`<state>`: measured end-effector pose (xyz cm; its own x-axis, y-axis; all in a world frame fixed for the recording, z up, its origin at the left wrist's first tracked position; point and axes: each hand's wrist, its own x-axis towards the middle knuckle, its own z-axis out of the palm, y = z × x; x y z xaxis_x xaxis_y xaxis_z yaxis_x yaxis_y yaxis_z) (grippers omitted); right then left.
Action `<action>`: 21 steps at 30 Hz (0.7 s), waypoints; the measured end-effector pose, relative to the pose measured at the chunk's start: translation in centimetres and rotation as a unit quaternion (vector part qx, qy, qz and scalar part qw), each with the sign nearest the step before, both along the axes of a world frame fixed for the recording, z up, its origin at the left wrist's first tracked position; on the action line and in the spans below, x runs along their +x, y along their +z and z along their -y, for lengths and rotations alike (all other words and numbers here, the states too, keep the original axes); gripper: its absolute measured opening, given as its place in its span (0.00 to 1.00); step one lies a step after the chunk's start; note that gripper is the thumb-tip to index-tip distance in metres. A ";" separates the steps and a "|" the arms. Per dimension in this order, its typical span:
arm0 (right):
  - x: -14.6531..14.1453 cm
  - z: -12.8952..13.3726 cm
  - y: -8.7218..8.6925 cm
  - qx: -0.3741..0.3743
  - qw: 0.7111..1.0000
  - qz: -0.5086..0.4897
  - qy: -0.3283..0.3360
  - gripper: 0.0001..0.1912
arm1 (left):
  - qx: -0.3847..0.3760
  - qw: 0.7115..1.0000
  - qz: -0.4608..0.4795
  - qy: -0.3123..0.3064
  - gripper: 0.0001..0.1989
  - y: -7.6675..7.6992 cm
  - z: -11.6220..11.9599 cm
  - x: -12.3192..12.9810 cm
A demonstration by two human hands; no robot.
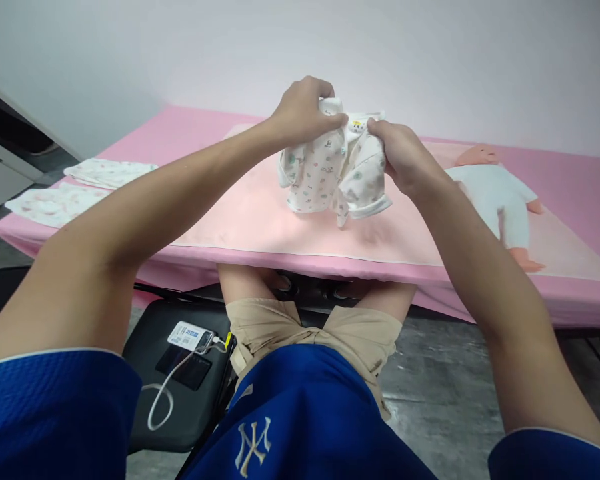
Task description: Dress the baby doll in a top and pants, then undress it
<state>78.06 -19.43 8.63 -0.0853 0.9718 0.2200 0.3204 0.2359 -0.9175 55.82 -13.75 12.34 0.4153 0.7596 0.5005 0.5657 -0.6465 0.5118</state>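
A small white baby garment (314,170) with a fine print hangs above the peach mat, its front partly open and a label showing at the neck. My left hand (310,110) grips it at the left shoulder, thumb against the fabric. On the other side of the collar, my right hand (399,150) pinches the cloth near the label. The garment's lower edges hang loose over the mat. To the right lies a baby doll (495,193) in a white outfit, on its back and partly hidden behind my right forearm.
Folded printed clothes (55,203) lie at the left end of the pink-covered table (575,200), with the peach mat (240,220) across its middle. A black chair (155,327) beside me holds a power bank (187,335), a dark phone and a white cable.
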 end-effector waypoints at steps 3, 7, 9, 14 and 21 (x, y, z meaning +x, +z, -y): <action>-1.6 1.8 0.7 0.012 0.999 -0.052 0.007 0.23 | -0.066 0.994 0.054 -0.073 0.16 0.5 1.3 0.5; -3.2 3.6 1.7 0.065 0.996 -0.058 0.029 0.20 | -0.093 0.981 0.081 -0.150 0.21 1.2 2.9 1.1; -3.8 4.3 2.1 0.090 0.994 -0.062 0.030 0.21 | -0.093 0.980 0.088 -0.150 0.23 1.7 3.7 1.3; -4.9 6.0 3.3 0.139 0.990 -0.037 -0.002 0.28 | -0.076 0.975 0.095 -0.185 0.14 3.3 5.3 0.8; -4.2 8.7 5.8 0.149 0.989 0.017 -0.004 0.28 | 0.019 0.964 0.068 -0.256 0.19 6.3 6.9 -1.8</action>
